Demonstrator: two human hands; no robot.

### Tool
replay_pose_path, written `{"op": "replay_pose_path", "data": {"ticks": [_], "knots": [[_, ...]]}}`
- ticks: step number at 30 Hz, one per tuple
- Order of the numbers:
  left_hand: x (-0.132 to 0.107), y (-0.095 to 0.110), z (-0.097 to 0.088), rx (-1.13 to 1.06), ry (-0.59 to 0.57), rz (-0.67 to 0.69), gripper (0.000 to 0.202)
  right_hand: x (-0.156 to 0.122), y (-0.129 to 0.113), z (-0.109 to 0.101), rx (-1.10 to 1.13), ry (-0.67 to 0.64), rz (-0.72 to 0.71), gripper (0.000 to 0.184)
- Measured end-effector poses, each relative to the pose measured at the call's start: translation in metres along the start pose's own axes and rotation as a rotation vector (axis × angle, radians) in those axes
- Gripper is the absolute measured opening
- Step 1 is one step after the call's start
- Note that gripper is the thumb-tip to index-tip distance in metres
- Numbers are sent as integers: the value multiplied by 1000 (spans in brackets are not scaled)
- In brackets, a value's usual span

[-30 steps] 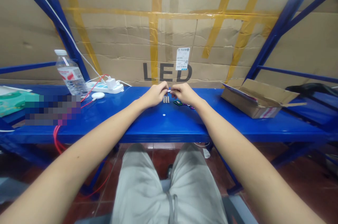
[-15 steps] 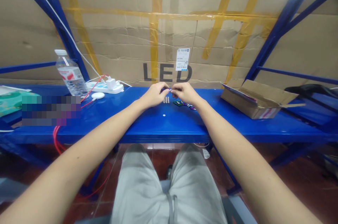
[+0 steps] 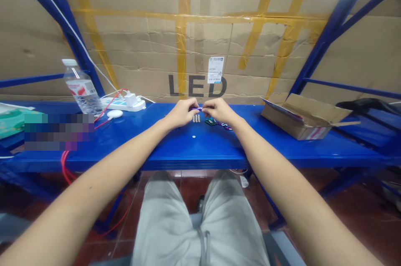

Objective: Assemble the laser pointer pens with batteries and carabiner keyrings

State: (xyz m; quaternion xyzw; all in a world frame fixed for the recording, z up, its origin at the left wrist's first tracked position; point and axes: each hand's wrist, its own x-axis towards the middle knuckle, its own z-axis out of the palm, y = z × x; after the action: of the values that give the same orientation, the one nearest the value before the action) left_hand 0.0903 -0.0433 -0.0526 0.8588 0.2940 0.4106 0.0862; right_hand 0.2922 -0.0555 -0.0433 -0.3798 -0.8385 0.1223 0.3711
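Over the far half of the blue table, my left hand [image 3: 183, 111] pinches a small, slim purple piece [image 3: 195, 109] between thumb and fingertips. My right hand [image 3: 218, 110] meets it from the other side, its fingers closed at the piece's right end, where a pale tip shows. The piece is too small to tell its exact kind. Just below the hands, several small shiny silver round pieces [image 3: 196, 119] stand in tidy rows. To the right of them lies a loose group of shiny coloured pieces [image 3: 213, 122] in green, blue and purple, partly covered by my right wrist.
An open cardboard box [image 3: 300, 120] stands on the table's right side. On the left are a water bottle [image 3: 82, 88], a white power strip [image 3: 136, 105], a round white charger [image 3: 114, 114] and red cables [image 3: 64, 161]. A small white dot [image 3: 194, 136] lies near the front edge.
The purple piece shows more plainly between my hands now, lying level. Both hands stay in nearly the same place, and the view has shifted very slightly.
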Motion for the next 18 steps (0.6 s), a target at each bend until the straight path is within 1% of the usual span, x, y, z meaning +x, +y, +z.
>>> {"op": "replay_pose_path", "data": {"ticks": [4, 10, 14, 18], "knots": [[0, 2, -1, -37, 2, 53, 11, 0, -2, -1, 27, -22, 9, 22], [1, 4, -3, 18, -39, 36, 11, 0, 1, 2, 37, -27, 36, 21], [1, 2, -3, -52, -20, 22, 11, 0, 2, 2, 143, -63, 113, 22], [2, 2, -2, -142, -9, 38, 10, -1, 1, 0, 242, -98, 172, 24]]}}
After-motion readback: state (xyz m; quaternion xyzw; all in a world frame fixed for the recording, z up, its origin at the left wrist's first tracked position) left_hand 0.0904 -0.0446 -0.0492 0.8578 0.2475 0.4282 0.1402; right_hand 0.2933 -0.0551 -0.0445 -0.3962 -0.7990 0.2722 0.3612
